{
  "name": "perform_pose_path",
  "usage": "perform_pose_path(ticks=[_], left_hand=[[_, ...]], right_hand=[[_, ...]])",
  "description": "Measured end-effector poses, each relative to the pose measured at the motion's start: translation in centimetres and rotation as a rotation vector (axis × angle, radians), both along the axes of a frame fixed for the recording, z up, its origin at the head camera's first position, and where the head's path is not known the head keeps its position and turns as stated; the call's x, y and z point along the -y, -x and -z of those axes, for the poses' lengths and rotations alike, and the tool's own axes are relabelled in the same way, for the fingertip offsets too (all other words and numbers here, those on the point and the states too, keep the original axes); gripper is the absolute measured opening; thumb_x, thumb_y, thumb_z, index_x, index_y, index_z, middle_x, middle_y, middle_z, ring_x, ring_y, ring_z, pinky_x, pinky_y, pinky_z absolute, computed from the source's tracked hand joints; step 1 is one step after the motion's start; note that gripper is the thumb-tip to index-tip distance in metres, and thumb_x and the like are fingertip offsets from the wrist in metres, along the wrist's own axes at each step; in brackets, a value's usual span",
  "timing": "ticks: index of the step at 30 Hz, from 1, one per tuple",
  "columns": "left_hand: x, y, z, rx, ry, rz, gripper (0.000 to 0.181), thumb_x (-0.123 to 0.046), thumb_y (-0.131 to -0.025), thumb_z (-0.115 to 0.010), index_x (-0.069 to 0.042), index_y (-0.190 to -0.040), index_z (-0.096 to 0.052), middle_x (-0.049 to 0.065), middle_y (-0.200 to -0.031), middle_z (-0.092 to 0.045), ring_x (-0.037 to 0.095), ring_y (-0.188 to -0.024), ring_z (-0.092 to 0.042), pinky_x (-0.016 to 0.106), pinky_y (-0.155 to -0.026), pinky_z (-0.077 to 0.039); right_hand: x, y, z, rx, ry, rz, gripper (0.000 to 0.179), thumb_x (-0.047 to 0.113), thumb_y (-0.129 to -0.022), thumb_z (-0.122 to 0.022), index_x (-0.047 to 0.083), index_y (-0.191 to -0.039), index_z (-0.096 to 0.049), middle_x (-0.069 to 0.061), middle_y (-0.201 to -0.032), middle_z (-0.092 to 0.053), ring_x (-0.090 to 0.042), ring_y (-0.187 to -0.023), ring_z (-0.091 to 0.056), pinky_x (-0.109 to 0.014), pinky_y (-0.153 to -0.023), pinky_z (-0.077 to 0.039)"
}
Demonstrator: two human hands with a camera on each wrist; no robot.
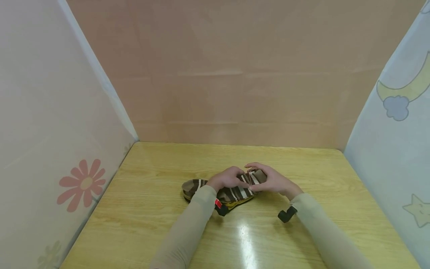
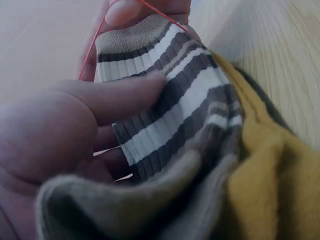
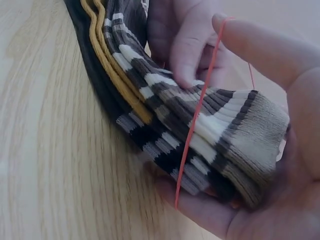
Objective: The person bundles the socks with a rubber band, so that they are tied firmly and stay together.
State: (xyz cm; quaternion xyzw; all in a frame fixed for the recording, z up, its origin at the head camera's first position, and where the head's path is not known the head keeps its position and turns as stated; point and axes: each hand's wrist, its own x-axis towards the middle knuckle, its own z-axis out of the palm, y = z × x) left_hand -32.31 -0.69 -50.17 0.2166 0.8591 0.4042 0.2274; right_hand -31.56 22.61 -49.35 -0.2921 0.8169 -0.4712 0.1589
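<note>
A stack of socks (image 1: 236, 193) lies crosswise near the middle of the table. On top is a brown, white and beige striped sock (image 3: 215, 120), with mustard yellow fabric (image 2: 265, 185) and a black-and-grey striped sock (image 3: 160, 150) beneath. My left hand (image 1: 229, 178) grips the stack near its middle, thumb on top and fingers partly hidden below. At the cuff end, my right hand (image 1: 277, 182) has its thumb and fingers spread around the socks. A thin red rubber band (image 3: 192, 135) is stretched between them, crossing over the socks near the cuff.
The wooden table (image 1: 141, 209) meets a plain tan backdrop (image 1: 215, 93) at its far edge. Pale patterned fabric walls stand along the left side (image 1: 40, 112) and the right side (image 1: 386, 157). A black wrist-camera mount (image 1: 287, 214) juts from the right cuff.
</note>
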Motion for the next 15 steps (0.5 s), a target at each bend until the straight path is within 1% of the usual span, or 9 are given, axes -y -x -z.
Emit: perform_pose_path(ticks=[1,3,4,6,9,11,14,15], left_hand=[[0.11,0.01,-0.12,-0.01,0.018,0.008,0.019,-0.028,-0.098,-0.077,-0.014,-0.111,-0.074,-0.002,-0.099,-0.069,0.012,-0.084,-0.06,0.031,-0.077,-0.049],[0.25,0.04,-0.18,-0.027,0.022,0.016,0.024,-0.028,-0.098,-0.077,-0.016,-0.118,-0.073,-0.005,-0.106,-0.07,0.01,-0.091,-0.062,0.032,-0.082,-0.051],[0.29,0.03,-0.15,-0.033,0.014,0.015,0.026,-0.028,-0.098,-0.077,-0.016,-0.121,-0.072,-0.006,-0.11,-0.07,0.009,-0.094,-0.063,0.032,-0.084,-0.052],[0.33,-0.02,-0.15,-0.05,-0.015,0.007,0.028,-0.026,-0.099,-0.076,-0.017,-0.124,-0.07,-0.004,-0.112,-0.069,0.011,-0.094,-0.062,0.032,-0.085,-0.051],[0.35,-0.05,-0.11,-0.067,-0.079,-0.021,0.026,-0.022,-0.099,-0.076,-0.017,-0.123,-0.07,-0.002,-0.111,-0.068,0.013,-0.091,-0.059,0.031,-0.081,-0.049],[0.37,-0.06,-0.05,-0.071,-0.127,-0.041,0.024,-0.021,-0.098,-0.076,-0.018,-0.121,-0.071,-0.002,-0.11,-0.069,0.014,-0.09,-0.058,0.031,-0.08,-0.049],[0.4,-0.07,0.13,-0.064,-0.187,-0.08,0.021,-0.021,-0.097,-0.078,-0.017,-0.117,-0.074,-0.003,-0.113,-0.07,0.012,-0.095,-0.06,0.031,-0.083,-0.05],[0.44,-0.04,0.28,-0.056,-0.209,-0.096,0.019,-0.021,-0.097,-0.078,-0.017,-0.116,-0.075,-0.003,-0.113,-0.07,0.012,-0.095,-0.061,0.031,-0.083,-0.05]], right_hand=[[-0.03,0.0,0.01,0.003,0.003,0.0,0.08,0.024,-0.088,-0.088,0.013,-0.156,-0.048,-0.016,-0.15,-0.054,-0.039,-0.14,-0.045,-0.063,-0.111,-0.034],[-0.1,0.02,0.02,0.002,0.009,-0.002,0.082,0.023,-0.088,-0.088,0.014,-0.157,-0.046,-0.018,-0.15,-0.053,-0.041,-0.14,-0.045,-0.065,-0.111,-0.033],[-0.11,0.04,-0.01,0.0,0.008,-0.005,0.082,0.023,-0.087,-0.088,0.015,-0.157,-0.045,-0.017,-0.15,-0.053,-0.041,-0.14,-0.045,-0.067,-0.111,-0.033],[-0.1,0.09,-0.11,-0.011,0.002,-0.007,0.084,0.024,-0.087,-0.089,0.019,-0.158,-0.044,-0.015,-0.151,-0.051,-0.041,-0.141,-0.043,-0.069,-0.112,-0.031],[-0.01,0.18,-0.28,-0.032,-0.009,-0.015,0.086,0.022,-0.085,-0.09,0.021,-0.158,-0.043,-0.012,-0.154,-0.046,-0.042,-0.144,-0.039,-0.073,-0.112,-0.029],[0.09,0.17,-0.43,-0.038,-0.013,-0.018,0.088,0.021,-0.084,-0.091,0.02,-0.158,-0.043,-0.011,-0.157,-0.044,-0.042,-0.145,-0.038,-0.073,-0.112,-0.029],[0.22,0.11,-0.55,-0.038,-0.016,-0.028,0.09,0.021,-0.083,-0.091,0.016,-0.158,-0.042,-0.012,-0.159,-0.043,-0.041,-0.144,-0.039,-0.07,-0.111,-0.032],[0.26,0.08,-0.56,-0.034,-0.013,-0.03,0.09,0.021,-0.083,-0.092,0.016,-0.158,-0.042,-0.012,-0.157,-0.045,-0.04,-0.142,-0.042,-0.068,-0.11,-0.035]])
